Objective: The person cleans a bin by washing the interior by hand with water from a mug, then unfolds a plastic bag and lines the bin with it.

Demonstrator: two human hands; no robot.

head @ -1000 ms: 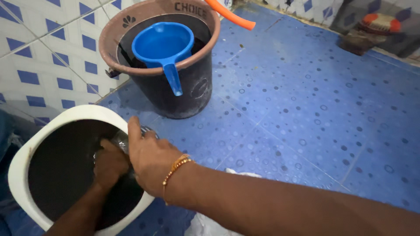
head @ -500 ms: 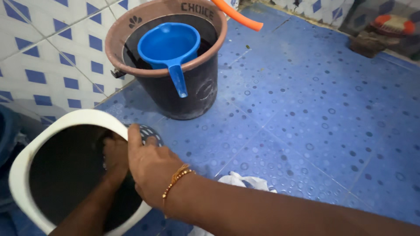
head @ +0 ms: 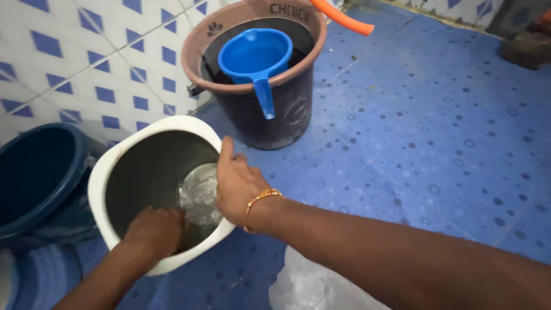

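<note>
A white bin (head: 109,161) with a dark inside lies tilted on the blue floor at lower left. My left hand (head: 154,229) is inside it, pressing a clear plastic liner (head: 198,192) against the inner wall. My right hand (head: 238,183), with a gold bracelet on the wrist, grips the bin's rim on its right side, fingers reaching over the liner's edge.
A dark bucket with a brown rim (head: 304,46) stands behind, a blue dipper (head: 255,54) resting in it and an orange hose (head: 341,16) over it. A dark blue bin (head: 34,172) sits at far left. Clear plastic (head: 313,287) lies under my right arm. A tiled wall (head: 103,63) runs along the left.
The view has shifted left, bringing the dark blue bin into sight. My left hand has moved lower inside the white bin, and the clear liner now shows against the inner wall.
</note>
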